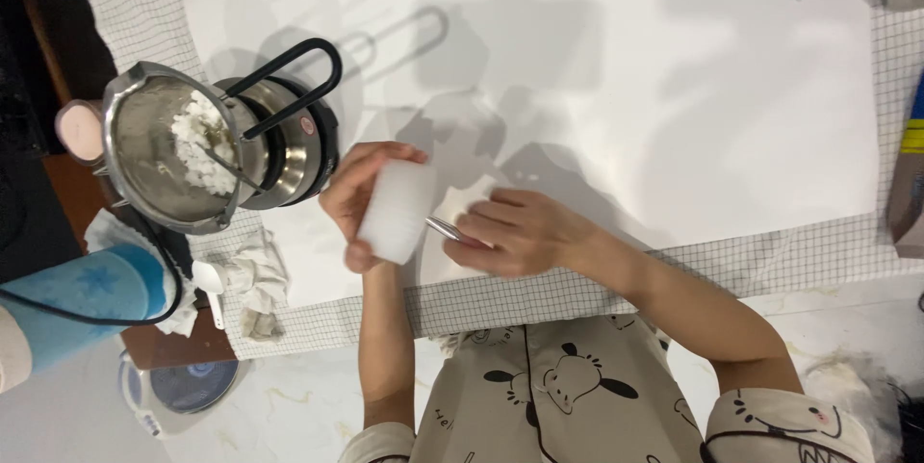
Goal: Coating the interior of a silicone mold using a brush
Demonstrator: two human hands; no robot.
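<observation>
White wax block (397,211) sat upright in my left hand (361,195), fingers curled round its top and thumb closed under its lower end, just above the white paper sheet (731,88) on the tabletop (828,251). My right hand (525,230) was pinched shut on a slim metal tool (445,229), its tip touching the block's right side. Judged from this, the step in hand was scraping or shaving the block. The next move called for a firm grip on the block and a controlled stroke directed away from the left fingers.

To the left, a steel pouring pot (168,150) held white flakes (204,141) and rested against a small black hotplate (298,141); the exact seating could not be determined. Most of the tool lay hidden inside my right hand, so its type was not identifiable. The block was motion-blurred, and its far face was concealed. A blue cylinder (87,299) was cut off at the left edge.
</observation>
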